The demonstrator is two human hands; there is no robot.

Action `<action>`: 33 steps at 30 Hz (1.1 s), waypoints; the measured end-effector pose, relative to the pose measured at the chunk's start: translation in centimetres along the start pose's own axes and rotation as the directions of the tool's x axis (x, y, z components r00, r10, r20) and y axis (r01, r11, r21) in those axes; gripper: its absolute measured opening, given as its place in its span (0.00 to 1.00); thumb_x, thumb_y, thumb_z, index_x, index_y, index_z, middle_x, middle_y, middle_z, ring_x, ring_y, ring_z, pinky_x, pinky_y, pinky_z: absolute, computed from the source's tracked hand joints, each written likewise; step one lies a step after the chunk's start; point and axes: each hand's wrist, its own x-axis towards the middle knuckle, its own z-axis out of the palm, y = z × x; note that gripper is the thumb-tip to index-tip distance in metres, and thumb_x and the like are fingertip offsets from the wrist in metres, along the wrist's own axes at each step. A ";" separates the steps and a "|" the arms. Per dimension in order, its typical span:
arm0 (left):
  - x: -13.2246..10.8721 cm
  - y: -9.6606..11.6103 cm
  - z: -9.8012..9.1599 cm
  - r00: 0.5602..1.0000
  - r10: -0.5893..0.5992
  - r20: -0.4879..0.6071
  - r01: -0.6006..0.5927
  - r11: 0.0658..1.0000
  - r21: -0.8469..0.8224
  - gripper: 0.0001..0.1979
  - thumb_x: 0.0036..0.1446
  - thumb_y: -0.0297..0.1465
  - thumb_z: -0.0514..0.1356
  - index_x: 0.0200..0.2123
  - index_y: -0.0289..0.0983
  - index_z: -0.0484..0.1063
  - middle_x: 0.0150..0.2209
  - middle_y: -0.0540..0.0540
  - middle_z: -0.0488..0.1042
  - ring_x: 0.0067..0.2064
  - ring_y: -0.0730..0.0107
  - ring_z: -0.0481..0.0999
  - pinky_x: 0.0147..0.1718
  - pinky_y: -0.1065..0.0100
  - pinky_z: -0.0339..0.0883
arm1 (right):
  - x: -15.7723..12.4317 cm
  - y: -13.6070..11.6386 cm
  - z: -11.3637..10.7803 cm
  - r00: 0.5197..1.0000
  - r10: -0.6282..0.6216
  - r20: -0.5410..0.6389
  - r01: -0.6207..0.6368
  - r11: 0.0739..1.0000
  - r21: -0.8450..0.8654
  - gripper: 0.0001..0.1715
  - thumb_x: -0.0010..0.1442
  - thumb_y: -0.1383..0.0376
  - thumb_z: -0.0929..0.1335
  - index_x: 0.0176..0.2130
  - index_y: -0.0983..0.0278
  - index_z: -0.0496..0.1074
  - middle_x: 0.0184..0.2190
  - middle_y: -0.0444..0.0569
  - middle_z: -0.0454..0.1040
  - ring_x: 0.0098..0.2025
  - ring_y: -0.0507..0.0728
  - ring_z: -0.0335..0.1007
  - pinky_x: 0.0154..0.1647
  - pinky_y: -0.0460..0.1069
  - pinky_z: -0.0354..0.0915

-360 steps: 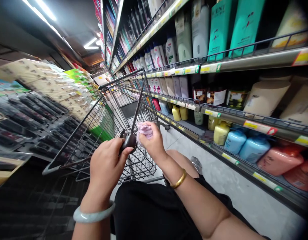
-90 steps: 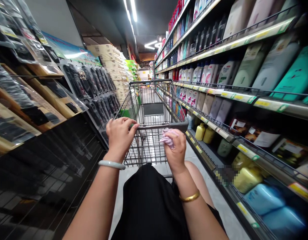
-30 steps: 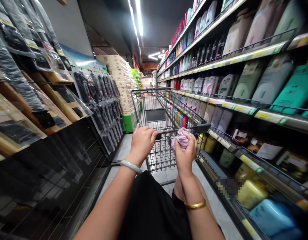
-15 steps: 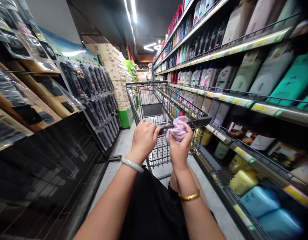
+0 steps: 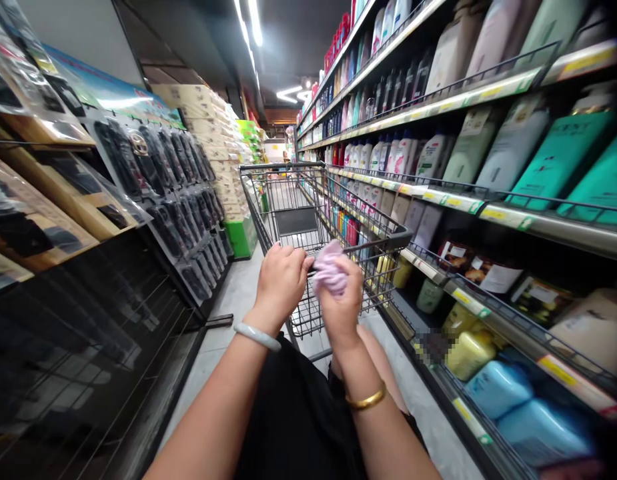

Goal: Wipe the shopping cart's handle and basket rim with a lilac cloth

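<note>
Left hand (image 5: 283,279) has its grip curled over the black handle bar (image 5: 373,243) of a dark-grey metal wire shopping cart (image 5: 295,221), knuckles up; right hand (image 5: 341,297) has its grip clenched on a crumpled pale-lilac soft cloth (image 5: 331,270), which sits in front of the bar, just beside the left thumb, cloth-to-bar contact hard to tell. Pale grey-green smooth bangle (image 5: 257,336) on left wrist, shiny gold metal bangle (image 5: 367,400) on right forearm, black fabric garment (image 5: 293,420) below, between the arms. Cart stands upright on the light-grey tiled floor (image 5: 233,293), its basket reaching forward from the hands. Right side: metal-edged shelves (image 5: 428,193) with tall turquoise plastic bottles (image 5: 558,160), lower down a rounded yellow bottle (image 5: 471,355) and rounded light-blue bottles (image 5: 498,387). Left side: clear-wrapped black goods (image 5: 171,160) hanging in rows, then a beige patterned stack (image 5: 203,120) above a bright-green box (image 5: 241,237)
</note>
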 end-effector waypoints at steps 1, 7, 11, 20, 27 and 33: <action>0.0 -0.1 0.0 1.000 0.009 0.003 -0.009 1.000 0.000 0.17 0.70 0.37 0.48 0.32 0.39 0.70 0.34 0.43 0.73 0.40 0.58 0.72 0.57 0.54 0.61 | -0.4 -0.4 0.4 0.996 -0.061 0.064 0.060 0.998 0.012 0.20 0.60 0.69 0.70 0.52 0.58 0.69 0.49 0.51 0.74 0.55 0.58 0.72 0.59 0.59 0.69; -0.2 -0.9 0.0 0.999 0.022 -0.032 -0.023 0.999 -0.034 0.17 0.70 0.38 0.47 0.36 0.39 0.72 0.35 0.43 0.75 0.42 0.58 0.72 0.61 0.53 0.58 | 0.3 3.0 -1.4 0.985 0.084 -0.151 -0.100 0.990 -0.104 0.16 0.59 0.66 0.71 0.48 0.61 0.72 0.48 0.52 0.74 0.53 0.59 0.71 0.58 0.58 0.68; -0.1 -0.9 -0.1 0.999 0.005 -0.031 -0.007 0.999 -0.046 0.18 0.71 0.38 0.47 0.34 0.39 0.72 0.35 0.43 0.75 0.42 0.57 0.73 0.60 0.53 0.60 | 0.6 4.3 -2.2 0.956 0.171 -0.239 -0.202 0.973 -0.109 0.17 0.57 0.66 0.71 0.47 0.62 0.71 0.45 0.52 0.74 0.49 0.58 0.72 0.54 0.58 0.70; -0.2 -1.1 -0.1 0.999 0.028 -0.038 -0.030 0.999 -0.043 0.19 0.71 0.39 0.46 0.35 0.39 0.72 0.35 0.43 0.75 0.41 0.57 0.72 0.58 0.53 0.61 | -1.3 1.6 -0.1 0.995 -0.053 0.086 0.059 0.996 -0.066 0.15 0.60 0.68 0.70 0.48 0.60 0.72 0.48 0.53 0.74 0.54 0.60 0.71 0.59 0.60 0.69; -0.2 -1.2 -0.2 1.000 0.019 -0.023 -0.020 0.998 -0.053 0.18 0.71 0.39 0.46 0.35 0.40 0.72 0.34 0.44 0.74 0.41 0.57 0.72 0.59 0.52 0.60 | 0.8 4.4 -2.6 0.999 -0.001 -0.038 -0.004 0.991 -0.131 0.13 0.59 0.68 0.70 0.46 0.61 0.72 0.47 0.52 0.74 0.52 0.59 0.72 0.58 0.59 0.68; -0.2 -1.0 0.0 0.999 0.020 -0.034 -0.022 0.999 -0.043 0.19 0.71 0.39 0.46 0.34 0.39 0.72 0.34 0.43 0.75 0.41 0.57 0.73 0.58 0.53 0.61 | -0.7 1.3 -0.7 0.999 -0.030 0.017 0.031 0.997 -0.072 0.15 0.60 0.67 0.70 0.48 0.60 0.72 0.48 0.52 0.74 0.54 0.59 0.71 0.58 0.59 0.68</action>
